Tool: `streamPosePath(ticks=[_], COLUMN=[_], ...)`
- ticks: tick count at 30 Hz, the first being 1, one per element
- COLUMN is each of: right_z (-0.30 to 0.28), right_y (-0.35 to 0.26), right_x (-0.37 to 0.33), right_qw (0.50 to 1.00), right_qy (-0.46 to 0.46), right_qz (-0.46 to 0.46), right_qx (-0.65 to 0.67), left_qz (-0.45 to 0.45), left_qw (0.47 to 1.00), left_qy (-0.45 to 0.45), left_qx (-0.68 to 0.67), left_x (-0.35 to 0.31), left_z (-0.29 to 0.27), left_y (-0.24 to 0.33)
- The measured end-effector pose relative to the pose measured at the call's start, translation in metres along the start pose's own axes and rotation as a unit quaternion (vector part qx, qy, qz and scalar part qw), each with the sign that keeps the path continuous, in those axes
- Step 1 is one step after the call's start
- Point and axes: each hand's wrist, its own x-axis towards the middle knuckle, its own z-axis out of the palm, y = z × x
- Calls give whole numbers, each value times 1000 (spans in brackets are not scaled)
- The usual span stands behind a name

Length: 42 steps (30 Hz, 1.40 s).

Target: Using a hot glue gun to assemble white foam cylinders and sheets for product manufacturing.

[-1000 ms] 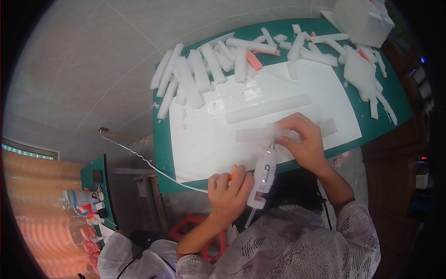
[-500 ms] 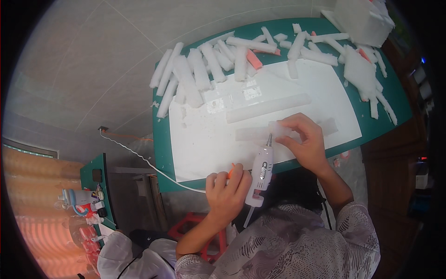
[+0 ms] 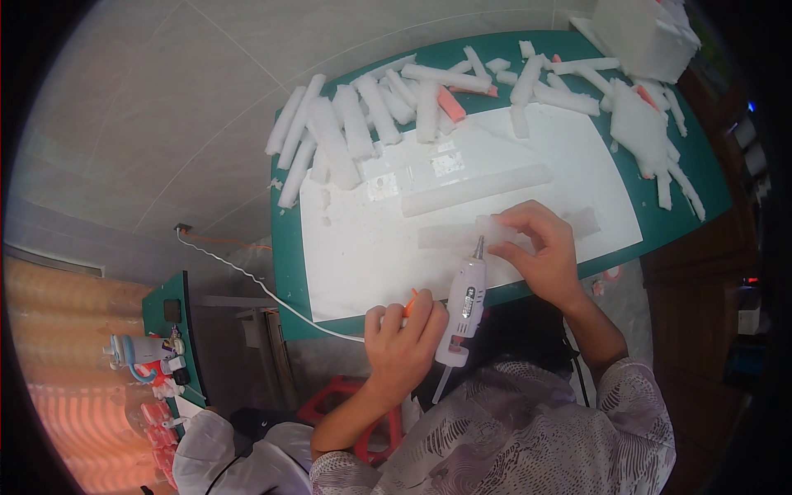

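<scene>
Head view: the left hand's (image 3: 406,342) grip is curled closed around the glue gun (image 3: 466,307), nozzle (image 3: 478,248) up against or just beside a foam piece (image 3: 488,226). The right hand's (image 3: 540,247) grip pinches that piece over the white sheet (image 3: 371,276). Foam strips (image 3: 355,132) crowd the desk's (image 3: 290,301) far side.

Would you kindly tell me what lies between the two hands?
In the head view, the white glue gun lies between the left hand and right hand, its nozzle near the foam piece.
</scene>
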Motion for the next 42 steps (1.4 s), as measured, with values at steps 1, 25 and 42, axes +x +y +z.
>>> streamPosePath(ticks=[1,25,42], right_z=[0,-6,-5], right_y=[0,-4,-2], right_x=[0,-2,-4], right_qw=[1000,998,995], right_qy=[-2,-50,-80], right_qz=[0,0,-15], right_qx=[0,-29,55], left_qz=[-1,0,-18], left_qw=[1000,999,996], left_qy=[-4,-18,-12], left_qx=[0,-33,-87], left_x=[0,1,5], left_z=[-1,-5,-10], left_y=[0,-2,-7])
